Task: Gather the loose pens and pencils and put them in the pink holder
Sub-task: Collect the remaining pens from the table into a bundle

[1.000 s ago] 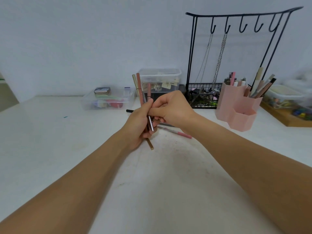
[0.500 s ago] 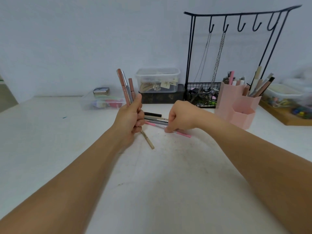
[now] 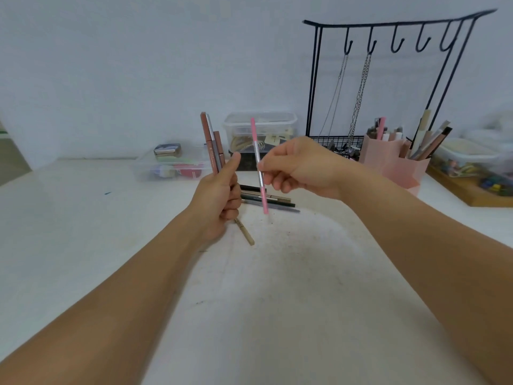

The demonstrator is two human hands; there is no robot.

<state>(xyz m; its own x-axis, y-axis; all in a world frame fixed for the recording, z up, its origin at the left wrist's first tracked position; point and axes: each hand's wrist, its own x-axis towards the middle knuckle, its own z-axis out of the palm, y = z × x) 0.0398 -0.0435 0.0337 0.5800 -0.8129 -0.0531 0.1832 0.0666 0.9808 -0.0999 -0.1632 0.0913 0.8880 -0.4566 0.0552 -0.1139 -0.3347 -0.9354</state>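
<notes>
My left hand [image 3: 222,195] grips a bundle of pens [image 3: 212,143] upright above the white table [image 3: 83,245]; one beige pencil end [image 3: 245,234] sticks out below the fist. My right hand [image 3: 299,168] pinches a pink and silver pen [image 3: 258,162], held nearly upright in the air between both hands. Several dark loose pens [image 3: 270,201] lie on the table behind the hands. The pink holder [image 3: 394,162] stands at the right and has several pens and pencils in it.
A black wire rack [image 3: 388,79] with hooks and hanging chains stands behind the holder. Clear plastic boxes [image 3: 259,129] sit along the wall, another [image 3: 172,165] to their left. A wooden tray [image 3: 472,190] with small items lies at the far right.
My right hand picked the pink pen off the table and lifted it upright. My left hand stayed in place with its bundle.
</notes>
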